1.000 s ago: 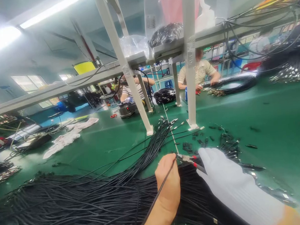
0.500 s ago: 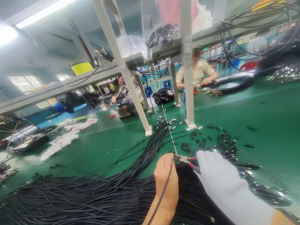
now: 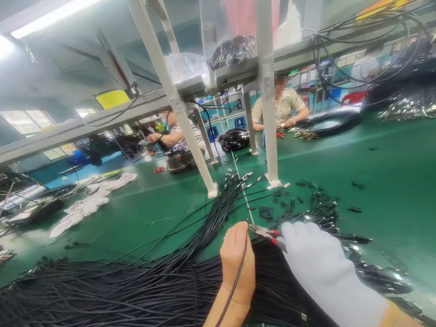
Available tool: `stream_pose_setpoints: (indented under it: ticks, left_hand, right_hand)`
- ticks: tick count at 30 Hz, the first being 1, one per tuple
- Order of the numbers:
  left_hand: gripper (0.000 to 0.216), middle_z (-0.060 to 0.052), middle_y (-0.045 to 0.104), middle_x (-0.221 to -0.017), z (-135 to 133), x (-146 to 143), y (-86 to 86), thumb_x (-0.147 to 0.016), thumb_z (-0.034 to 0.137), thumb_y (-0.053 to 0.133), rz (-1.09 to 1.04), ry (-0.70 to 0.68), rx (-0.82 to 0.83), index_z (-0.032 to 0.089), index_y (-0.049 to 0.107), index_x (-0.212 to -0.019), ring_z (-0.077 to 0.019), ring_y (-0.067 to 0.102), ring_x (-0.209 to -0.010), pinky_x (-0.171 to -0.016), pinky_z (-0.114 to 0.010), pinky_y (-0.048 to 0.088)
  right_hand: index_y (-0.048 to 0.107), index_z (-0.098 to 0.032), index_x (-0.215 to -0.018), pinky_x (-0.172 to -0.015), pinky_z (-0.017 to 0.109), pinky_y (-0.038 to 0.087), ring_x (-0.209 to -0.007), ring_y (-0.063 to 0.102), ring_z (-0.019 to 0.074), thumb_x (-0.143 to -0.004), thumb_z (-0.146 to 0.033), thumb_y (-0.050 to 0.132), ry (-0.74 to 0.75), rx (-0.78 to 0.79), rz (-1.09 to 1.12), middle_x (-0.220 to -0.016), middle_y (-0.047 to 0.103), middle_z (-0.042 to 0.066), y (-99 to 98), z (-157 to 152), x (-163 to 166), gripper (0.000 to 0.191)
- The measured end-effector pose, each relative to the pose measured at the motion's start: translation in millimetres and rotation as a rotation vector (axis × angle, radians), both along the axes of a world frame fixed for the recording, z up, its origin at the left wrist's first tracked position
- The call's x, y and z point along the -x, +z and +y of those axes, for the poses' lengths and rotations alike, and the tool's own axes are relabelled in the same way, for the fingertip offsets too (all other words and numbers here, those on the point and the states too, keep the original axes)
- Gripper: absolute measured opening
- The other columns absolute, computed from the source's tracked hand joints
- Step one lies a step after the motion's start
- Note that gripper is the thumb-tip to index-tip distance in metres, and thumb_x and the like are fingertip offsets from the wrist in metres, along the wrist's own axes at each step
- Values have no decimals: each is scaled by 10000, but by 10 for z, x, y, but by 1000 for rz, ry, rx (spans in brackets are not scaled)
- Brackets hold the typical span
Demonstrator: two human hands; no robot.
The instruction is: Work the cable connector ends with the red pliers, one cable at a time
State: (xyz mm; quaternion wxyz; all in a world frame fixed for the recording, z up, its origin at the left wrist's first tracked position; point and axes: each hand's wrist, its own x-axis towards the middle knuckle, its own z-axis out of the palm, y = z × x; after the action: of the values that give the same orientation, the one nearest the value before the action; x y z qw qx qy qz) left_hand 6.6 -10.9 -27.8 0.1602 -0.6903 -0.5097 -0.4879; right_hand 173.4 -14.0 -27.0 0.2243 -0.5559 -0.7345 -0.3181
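Observation:
My bare left hand (image 3: 237,259) pinches a black cable (image 3: 235,289), which trails down over the wrist. A white glove covers my right hand (image 3: 314,255), wrapped around the handles of pliers (image 3: 265,232) with red-and-black grips. The jaws of the pliers meet the cable end at my left fingertips; the fingers hide most of that end. Beneath both hands spreads a thick heap of black cables (image 3: 111,298). Beyond my left hand lies a bundle of cables (image 3: 220,207) with metal tips. Small black pieces (image 3: 267,212) are scattered past the pliers.
Metal rack posts (image 3: 269,132) stand on the green table (image 3: 395,175) ahead. A white cloth (image 3: 79,210) lies at left. Across the table, a person in a striped top (image 3: 286,107) sits by a cable coil (image 3: 328,122); another person (image 3: 176,131) is further left.
The view has shifted slightly. Both hands keep nearly the same pose, with the pliers at the cable end. The person at far left has raised their hands, holding something dark.

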Motion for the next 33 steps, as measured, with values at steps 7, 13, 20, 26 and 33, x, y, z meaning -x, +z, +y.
stream_pose_setpoints:
  ticks: [7, 13, 20, 26, 33]
  left_hand:
    - [251, -106, 767, -921, 2, -3, 24, -906, 93, 518, -129, -78, 75, 185, 731, -1001, -235, 730, -873, -839, -356, 591]
    - [175, -94, 758, -949, -64, -13, 189, -896, 285, 622, -613, -277, 383, 183, 753, -951, -234, 714, -862, -843, -365, 565]
    - [408, -32, 694, -758, -2, 121, 363, -611, 441, 899, -1484, -508, 571, 135, 685, -776, -149, 662, -692, -666, -262, 543]
    - [373, -25, 650, -683, -28, 166, 409, -661, 418, 882, -1492, -692, 838, 111, 682, -731, -87, 569, -607, -584, -194, 461]
    - [356, -5, 601, -680, -36, 156, 366, -725, 433, 832, -1414, -726, 920, 129, 649, -727, -80, 511, -578, -564, -205, 416]
  right_hand:
    - [515, -219, -758, -522, 298, 155, -566, 554, 208, -905, -391, 577, 16, 156, -16, -639, 546, 31, 60, 58, -64, 234]
    - [538, -228, -768, -505, 291, 185, -542, 591, 212, -876, -384, 605, 58, 247, 15, -624, 581, 11, 45, 112, -96, 201]
    - [608, -195, -922, -566, 296, 403, -677, 629, 205, -909, -346, 554, 266, -61, 97, -787, 664, 47, -70, 284, -277, 161]
    - [610, -120, -1073, -717, 345, 500, -881, 647, 261, -949, -300, 453, 348, -208, 141, -957, 695, 138, -13, 338, -287, 269]
    - [595, -99, -1149, -811, 390, 504, -1016, 611, 298, -959, -320, 457, 425, -246, 128, -1050, 685, 157, 17, 306, -272, 322]
